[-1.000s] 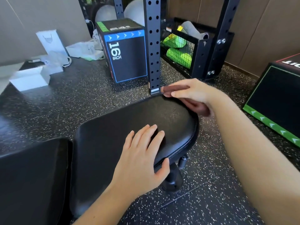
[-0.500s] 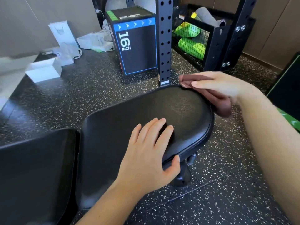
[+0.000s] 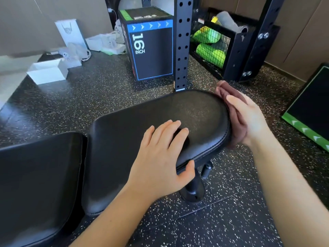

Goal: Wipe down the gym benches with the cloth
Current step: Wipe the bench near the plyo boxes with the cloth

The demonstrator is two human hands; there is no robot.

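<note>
While the right hand (image 3: 249,118) rubs it along, the folded reddish-brown cloth (image 3: 229,90) has slid from about 12 o'clock on the rounded end of the black padded vinyl bench seat (image 3: 160,111) round to 3 o'clock. It is now pressed against the seat's stitched side edge. That suggests the rim is being worked in one sweep, with the near side probably still to do. This grip is spread: the fingers lie straight over the cloth and push it flat to the pad; the thumb is hidden, so any pinch beneath cannot be judged. The left hand (image 3: 160,157) has stayed at 6 o'clock on the seat, its grip loose and apart, fingers flat on top, thumb hooked over the near edge, bracing. A second black pad (image 3: 35,175) adjoins at 9 o'clock; a black "16 INCH" box (image 3: 153,50) stands at 12 on the speckled rubber floor (image 3: 89,104).
</note>
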